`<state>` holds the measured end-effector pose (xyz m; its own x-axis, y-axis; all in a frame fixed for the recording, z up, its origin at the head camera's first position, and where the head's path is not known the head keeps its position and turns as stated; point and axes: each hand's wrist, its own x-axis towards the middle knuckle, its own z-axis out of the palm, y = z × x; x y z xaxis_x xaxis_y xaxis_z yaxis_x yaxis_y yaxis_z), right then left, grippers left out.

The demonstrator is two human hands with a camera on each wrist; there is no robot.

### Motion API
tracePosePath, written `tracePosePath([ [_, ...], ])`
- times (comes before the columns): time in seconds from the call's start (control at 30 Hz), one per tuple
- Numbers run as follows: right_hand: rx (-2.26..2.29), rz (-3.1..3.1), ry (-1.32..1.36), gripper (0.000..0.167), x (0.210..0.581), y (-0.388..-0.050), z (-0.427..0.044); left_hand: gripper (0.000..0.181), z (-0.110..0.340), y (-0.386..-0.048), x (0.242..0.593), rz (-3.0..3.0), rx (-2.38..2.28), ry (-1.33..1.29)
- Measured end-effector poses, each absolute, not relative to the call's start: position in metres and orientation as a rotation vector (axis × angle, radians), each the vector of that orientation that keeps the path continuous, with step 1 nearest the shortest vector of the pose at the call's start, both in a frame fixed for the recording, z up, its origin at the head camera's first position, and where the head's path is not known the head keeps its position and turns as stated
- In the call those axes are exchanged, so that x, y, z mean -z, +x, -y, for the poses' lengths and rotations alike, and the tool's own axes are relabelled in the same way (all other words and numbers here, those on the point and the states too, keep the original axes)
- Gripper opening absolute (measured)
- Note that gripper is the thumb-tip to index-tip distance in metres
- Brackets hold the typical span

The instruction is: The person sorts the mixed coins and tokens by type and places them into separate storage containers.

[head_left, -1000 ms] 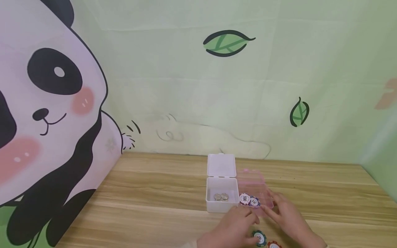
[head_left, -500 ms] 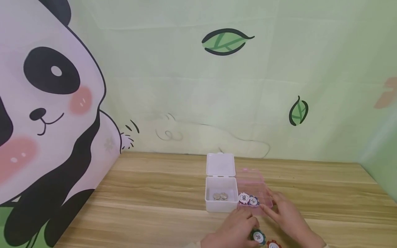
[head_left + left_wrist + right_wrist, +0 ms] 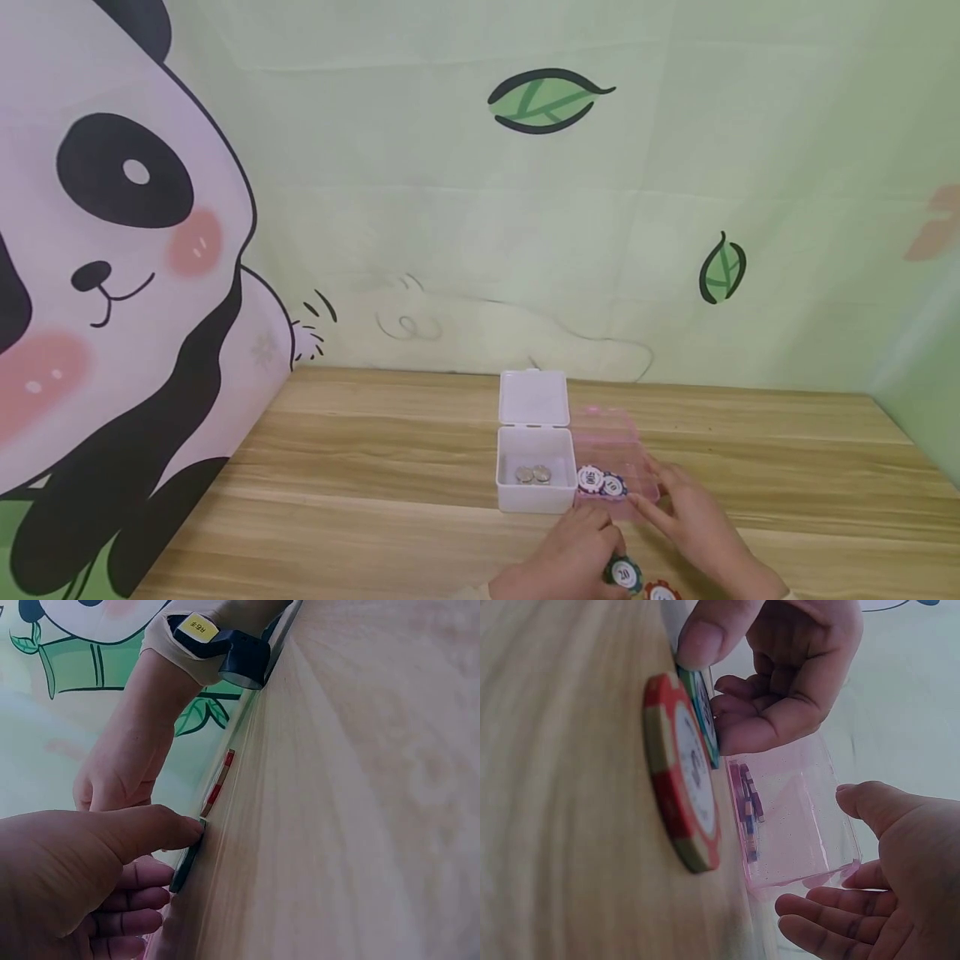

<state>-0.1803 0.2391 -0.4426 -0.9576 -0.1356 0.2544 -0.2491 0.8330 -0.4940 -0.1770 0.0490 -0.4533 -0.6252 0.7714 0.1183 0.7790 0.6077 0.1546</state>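
Observation:
My left hand [image 3: 567, 546] pinches a green poker chip [image 3: 625, 573] marked 20 by its edges. In the left wrist view, that chip stays close to the table between thumb and fingers. A red poker chip [image 3: 682, 772] lies beside it on the table. My right hand [image 3: 701, 525] holds the near right corner of an opened pink plastic box [image 3: 637, 471], thumb in front and fingers along the side. Inside the box lie a white-faced chip [image 3: 590, 479] marked 500 and a blue-edged chip [image 3: 613, 486] marked 10.
A white plastic box [image 3: 536, 500] with its lid folded back stands against the pink box's left side. Silver coins [image 3: 532, 475] lie in it. The wooden table [image 3: 375, 467] meets a green printed backdrop [image 3: 450, 208] at its far edge.
The left hand has shifted slightly right, and its fingers have closed on the green chip, which has turned a little. The right hand and both boxes keep their places.

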Motion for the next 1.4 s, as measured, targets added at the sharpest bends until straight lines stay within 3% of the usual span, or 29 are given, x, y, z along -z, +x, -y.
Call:
tracePosePath([
  [1.4,-0.854,2.851,0.275,0.062,0.441,-0.180,-0.240,0.028,-0.037,-0.177,0.431,2.660,0.251,-1.376],
])
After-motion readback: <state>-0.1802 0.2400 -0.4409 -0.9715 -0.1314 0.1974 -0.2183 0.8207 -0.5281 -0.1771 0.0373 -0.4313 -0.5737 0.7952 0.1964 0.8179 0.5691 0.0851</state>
